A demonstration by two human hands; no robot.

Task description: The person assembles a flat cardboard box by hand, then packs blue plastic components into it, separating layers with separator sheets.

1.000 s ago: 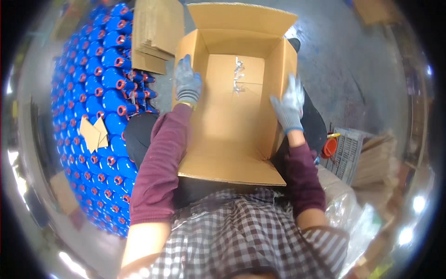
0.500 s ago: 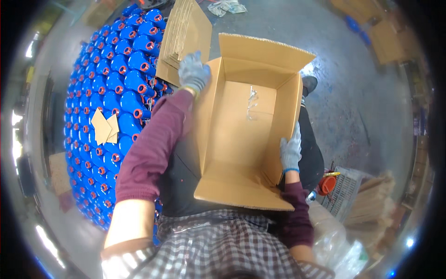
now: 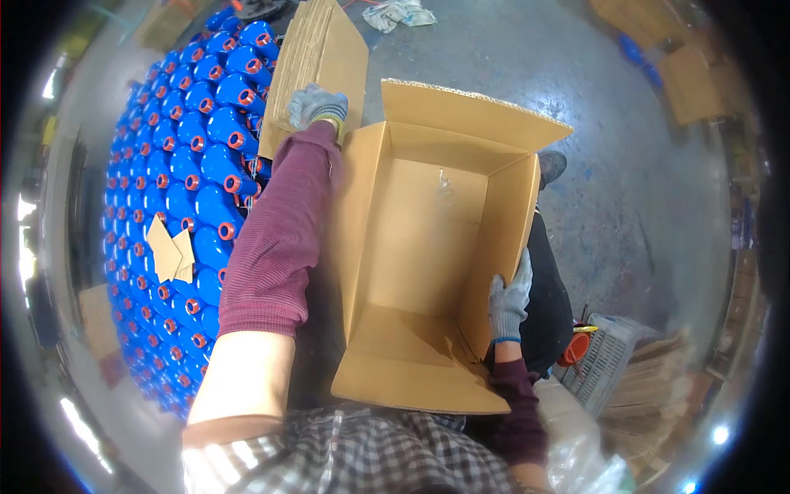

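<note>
Where the open box [image 3: 366, 230] is sitting: in front of me, between my legs [image 3: 547, 300], its mouth facing up at me, its far and near flaps [image 3: 469, 113] spreading outward.
Right hand [image 3: 510, 302]: I am clamping it on the box's right wall, toward the near end.
Left hand [image 3: 315, 105]: I am holding it, fingers curling, at the near end of the flat cardboard stack [image 3: 333, 53], left of the box; the tips are hiding from view, so I cannot tell whether they are gripping a sheet.
Blue containers [image 3: 216, 165]: they are crowding the left in rows, loose cardboard pieces [image 3: 167, 251] lying on top.
Grey crate [image 3: 605, 362]: it is standing to the right, beside a red pot [image 3: 573, 349].
</note>
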